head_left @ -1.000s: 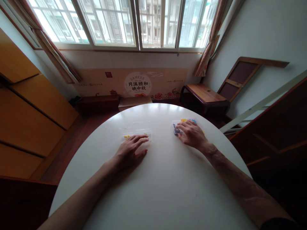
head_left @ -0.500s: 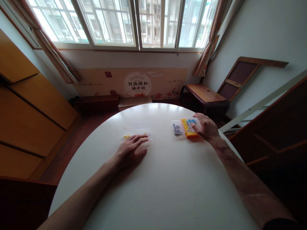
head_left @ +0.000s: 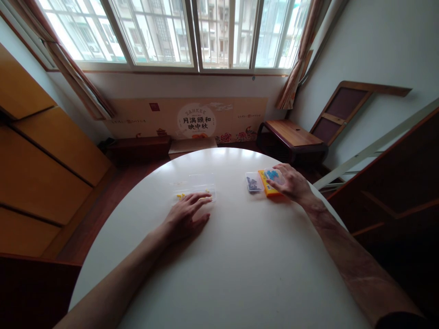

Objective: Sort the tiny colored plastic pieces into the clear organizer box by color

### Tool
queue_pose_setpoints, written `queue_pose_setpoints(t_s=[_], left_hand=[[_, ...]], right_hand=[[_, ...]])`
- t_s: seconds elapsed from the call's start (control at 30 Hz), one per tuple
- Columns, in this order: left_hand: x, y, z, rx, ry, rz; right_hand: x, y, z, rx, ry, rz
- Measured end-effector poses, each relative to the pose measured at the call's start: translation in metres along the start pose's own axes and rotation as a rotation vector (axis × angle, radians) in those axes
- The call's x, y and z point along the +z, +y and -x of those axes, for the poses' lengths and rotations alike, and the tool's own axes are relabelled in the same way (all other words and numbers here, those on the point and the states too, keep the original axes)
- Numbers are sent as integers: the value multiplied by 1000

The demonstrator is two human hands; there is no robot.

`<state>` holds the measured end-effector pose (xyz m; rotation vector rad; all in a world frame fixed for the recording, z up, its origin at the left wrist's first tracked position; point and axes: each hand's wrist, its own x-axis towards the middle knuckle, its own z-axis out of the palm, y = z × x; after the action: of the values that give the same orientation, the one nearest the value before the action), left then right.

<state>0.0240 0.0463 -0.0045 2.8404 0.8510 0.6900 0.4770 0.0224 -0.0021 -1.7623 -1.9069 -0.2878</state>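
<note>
Orange tray [head_left: 268, 188] w/ blue pieces sits at the white counter's [head_left: 233, 265] far right edge, right hand [head_left: 291, 183] resting on it, grip loose. Small clear box [head_left: 253, 182] just beside. Left hand [head_left: 184, 215] flat, fingers spread, touching clear container [head_left: 195, 187] w/ yellow bits.

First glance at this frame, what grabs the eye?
The round white table fills the foreground below the bright windows. The right hand rests on an orange tray at the table's far right; the left hand lies flat, fingertips at a clear box holding yellow pieces.
</note>
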Motion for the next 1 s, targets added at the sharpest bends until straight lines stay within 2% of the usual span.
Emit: queue_pose_setpoints(t_s=[0.17, 0.4, 1.0], left_hand=[[1, -1, 1, 0, -9, -4], [3, -2, 1, 10, 1, -13], [2, -3, 2, 1, 1, -1]], right_hand=[[0, -10, -2, -91, 35, 2], [-2, -26, 1, -321, -114, -26], [-5, -22, 0, -342, -114, -35]])
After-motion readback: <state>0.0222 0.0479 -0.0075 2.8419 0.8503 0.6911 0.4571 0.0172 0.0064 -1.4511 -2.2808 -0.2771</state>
